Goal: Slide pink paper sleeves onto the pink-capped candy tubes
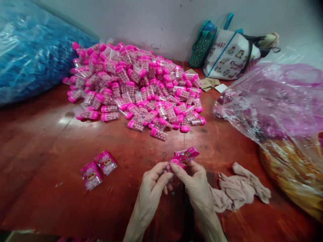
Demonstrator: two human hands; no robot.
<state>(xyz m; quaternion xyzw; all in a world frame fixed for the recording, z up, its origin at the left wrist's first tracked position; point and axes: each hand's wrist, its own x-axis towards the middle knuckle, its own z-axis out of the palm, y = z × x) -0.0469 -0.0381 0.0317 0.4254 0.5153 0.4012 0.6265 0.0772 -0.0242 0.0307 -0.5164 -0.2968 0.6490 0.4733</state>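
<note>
My left hand (153,183) is closed, pinching a small clear candy bottle (166,168) with pink balls inside, mostly hidden by my fingers. In my right hand (195,179), thumb and fingers grip a shiny pink printed wrapper (186,157), which meets the bottle between the two hands. I cannot tell how far the wrapper covers the bottle. To the left, two wrapped candy bottles (91,175) lie side by side on the red table (58,148). Beyond my hands spreads a big heap of unwrapped candy bottles (141,87) with bright pink caps.
A large clear bag of blue pieces (32,57) fills the back left. On the right lie a crumpled beige cloth (239,190) and a clear plastic bag (272,97) with pink and orange contents. A printed tote bag (224,55) and cardboard scraps (209,83) sit by the wall.
</note>
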